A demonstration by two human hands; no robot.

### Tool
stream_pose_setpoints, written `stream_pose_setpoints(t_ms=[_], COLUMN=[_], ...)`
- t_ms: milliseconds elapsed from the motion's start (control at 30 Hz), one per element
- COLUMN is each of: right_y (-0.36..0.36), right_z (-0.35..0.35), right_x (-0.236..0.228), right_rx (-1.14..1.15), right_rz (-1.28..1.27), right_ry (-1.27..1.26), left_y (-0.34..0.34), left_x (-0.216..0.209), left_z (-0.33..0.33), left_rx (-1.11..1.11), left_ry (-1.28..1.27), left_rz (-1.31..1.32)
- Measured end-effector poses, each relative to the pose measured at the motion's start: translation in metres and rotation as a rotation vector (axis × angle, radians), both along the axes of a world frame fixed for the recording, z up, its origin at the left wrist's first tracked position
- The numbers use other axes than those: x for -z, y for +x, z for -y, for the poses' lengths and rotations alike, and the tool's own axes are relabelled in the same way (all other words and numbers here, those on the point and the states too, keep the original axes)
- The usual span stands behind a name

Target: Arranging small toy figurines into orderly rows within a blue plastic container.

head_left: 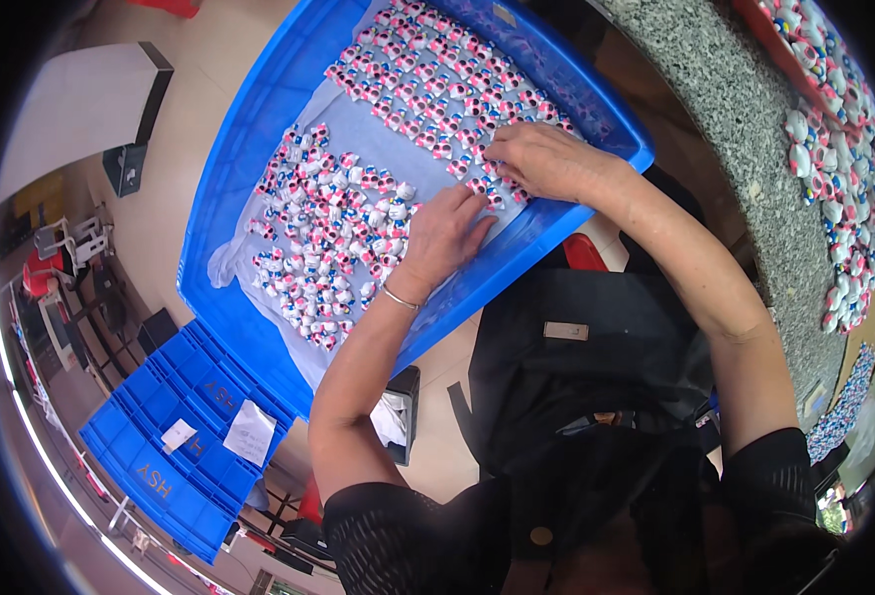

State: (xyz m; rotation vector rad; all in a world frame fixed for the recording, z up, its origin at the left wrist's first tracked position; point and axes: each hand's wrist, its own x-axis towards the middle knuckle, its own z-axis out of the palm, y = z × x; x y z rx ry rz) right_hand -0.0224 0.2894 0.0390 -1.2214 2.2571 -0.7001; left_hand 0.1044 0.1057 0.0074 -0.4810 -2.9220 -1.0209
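My right hand (546,159) curls over figurines (490,192), frame centre; left hand (444,236) beside, thumb spread. Cannot tell if either pinches one. Loose heap (330,238), centre left, likely apart so upper rows (437,79) stay ordered; liner (366,139) probably prevents scuffs.

The large bin (234,178) was smooth blue plastic with a soft gloss. Its liner (358,129) looked thin and creased, whether film or paper could not be told. The small figurines (323,223) inside the bin appeared to be shiny moulded plastic. Right of the bin, the table (715,79) had a speckled, granite-like top; left of it, the floor tiles (219,59) were smooth. Below the bin, ribbed plastic crates (199,516) carried a matt paper note (250,433), and the apron (606,297) was dull black cloth.
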Motion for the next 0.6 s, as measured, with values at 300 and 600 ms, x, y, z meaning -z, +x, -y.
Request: stream_pose_setpoints(t_ms=[300, 600], right_y=[0.001, -0.001], right_z=[0.001, 0.002], right_x=[0.0, -0.008], right_rx=[-0.019, 0.004], right_rz=[-0.003, 0.057], right_ry=[0.0, -0.01], left_y=[-0.005, 0.004], left_x=[0.007, -0.021], left_z=[0.001, 0.016], left_rx=[0.136, 0.115], left_ry=[-0.177, -0.08], left_rz=[-0.067, 0.133])
